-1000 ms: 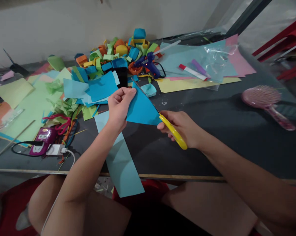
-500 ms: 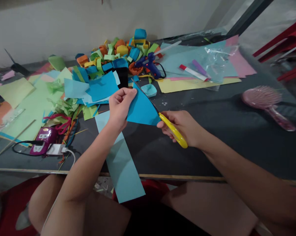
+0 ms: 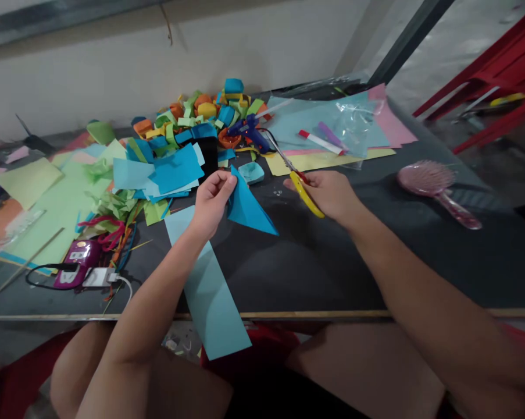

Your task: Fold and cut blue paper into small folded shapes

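Note:
My left hand (image 3: 216, 198) pinches the upper corner of a blue piece of paper (image 3: 250, 209), which hangs as a pointed triangle above the dark table. In my right hand (image 3: 327, 195) is a pair of scissors (image 3: 306, 195) with yellow handles. Their blades point up and to the left, apart from the blue paper. Under my left forearm lies a long light-blue paper strip (image 3: 216, 308), reaching over the table's front edge. A small light-blue folded paper piece (image 3: 251, 172) rests just beyond the blue paper.
Colourful paper pieces (image 3: 201, 116) are heaped at the back, beside a blue glue gun (image 3: 253, 135). Paper sheets, a red-and-white marker (image 3: 321, 142) and clear plastic lie at the back right. A pink hairbrush (image 3: 428, 177) is at right; a purple device (image 3: 78, 262) with cables at left.
The scissors have come away from the blue paper, moving up and to the right. The blue paper has turned in my left hand and hangs lower. The camera view has shifted.

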Demonstrator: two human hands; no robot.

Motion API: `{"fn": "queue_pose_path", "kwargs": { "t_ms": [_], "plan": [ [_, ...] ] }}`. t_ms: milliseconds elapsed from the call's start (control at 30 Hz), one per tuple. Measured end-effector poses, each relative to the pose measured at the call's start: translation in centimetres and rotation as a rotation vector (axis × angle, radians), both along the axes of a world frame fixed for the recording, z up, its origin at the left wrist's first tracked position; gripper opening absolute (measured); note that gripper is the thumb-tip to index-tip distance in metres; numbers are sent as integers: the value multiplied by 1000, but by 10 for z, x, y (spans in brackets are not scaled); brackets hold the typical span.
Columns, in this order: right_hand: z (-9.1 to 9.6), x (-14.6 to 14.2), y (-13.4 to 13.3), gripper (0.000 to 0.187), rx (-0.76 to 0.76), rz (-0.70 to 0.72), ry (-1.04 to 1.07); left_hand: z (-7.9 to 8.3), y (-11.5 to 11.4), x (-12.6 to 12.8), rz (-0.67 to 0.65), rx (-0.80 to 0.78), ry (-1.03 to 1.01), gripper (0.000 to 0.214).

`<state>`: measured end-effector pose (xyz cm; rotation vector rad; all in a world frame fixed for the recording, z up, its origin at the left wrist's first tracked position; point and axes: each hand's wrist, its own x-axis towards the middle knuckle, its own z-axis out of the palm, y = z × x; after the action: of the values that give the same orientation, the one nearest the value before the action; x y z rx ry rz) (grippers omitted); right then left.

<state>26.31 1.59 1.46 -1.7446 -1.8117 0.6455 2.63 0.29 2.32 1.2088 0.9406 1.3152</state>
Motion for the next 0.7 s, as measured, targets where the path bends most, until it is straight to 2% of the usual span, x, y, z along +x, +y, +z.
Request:
{"fn": "queue_pose_path", "kwargs": {
  "t_ms": [100, 200, 300, 500, 600, 700],
  "plan": [
    [-5, 11, 11, 35, 77, -166, -348, -2, 0, 0, -58, 16, -9, 32],
    [-9, 17, 15, 25, 146, -227, -488, -3, -1, 3, -49, 49, -110, 30],
    [-12, 22, 17, 32, 150, -242, -516, -1, -2, 7, -39, 28, -219, 26],
    [-19, 31, 23, 35, 160, -292, -483, 9, -3, -4, -165, -303, -507, 19],
    [-24, 38, 29, 38, 224, -335, -390, 13, -2, -11, -207, -304, -601, 29],
    [-25, 33, 26, 31, 357, -319, -301, 14, -5, -8, -220, -258, -609, 12]
  ]
}}
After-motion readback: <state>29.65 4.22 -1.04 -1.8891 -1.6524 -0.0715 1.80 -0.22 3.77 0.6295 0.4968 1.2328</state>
